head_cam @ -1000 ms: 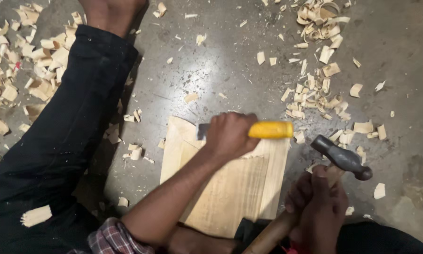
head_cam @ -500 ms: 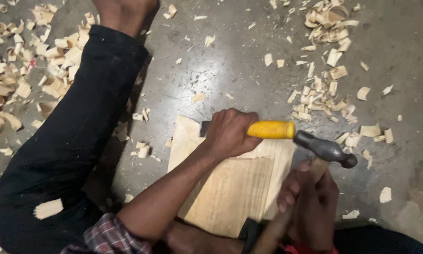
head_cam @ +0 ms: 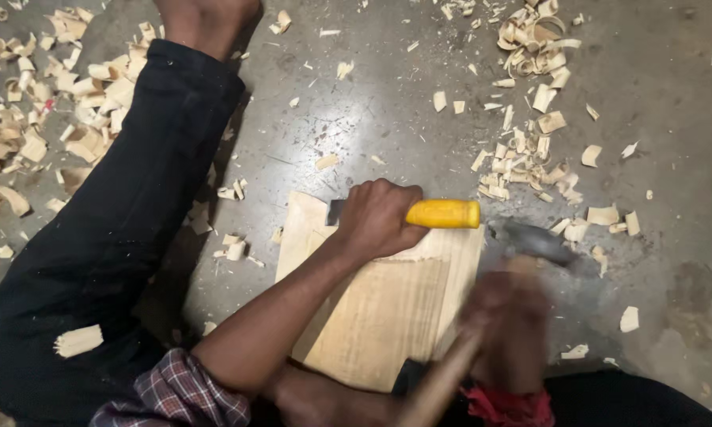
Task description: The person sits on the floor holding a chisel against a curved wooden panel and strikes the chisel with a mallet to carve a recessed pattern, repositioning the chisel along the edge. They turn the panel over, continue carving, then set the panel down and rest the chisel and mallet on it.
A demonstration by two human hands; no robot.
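Note:
A pale wooden board point(head_cam: 388, 308) lies flat on the grey floor between my legs. My left hand point(head_cam: 376, 217) grips a chisel with a yellow handle point(head_cam: 443, 213), laid sideways across the board's upper part, its metal blade point(head_cam: 335, 210) showing at the left. My right hand point(head_cam: 506, 316), blurred by motion, holds a hammer by its wooden handle point(head_cam: 439, 387). The hammer's dark metal head point(head_cam: 534, 241) is just right of the yellow handle's end.
My left leg in black trousers point(head_cam: 126, 237) stretches up the left side. Wood chips and curled shavings point(head_cam: 530, 103) litter the floor at the upper right and far left point(head_cam: 24, 134). A single chip point(head_cam: 77, 340) rests on my thigh.
The hammer head has swung left and up toward the end of the yellow chisel handle. My right hand has become blurred. My left hand and the chisel stay in place.

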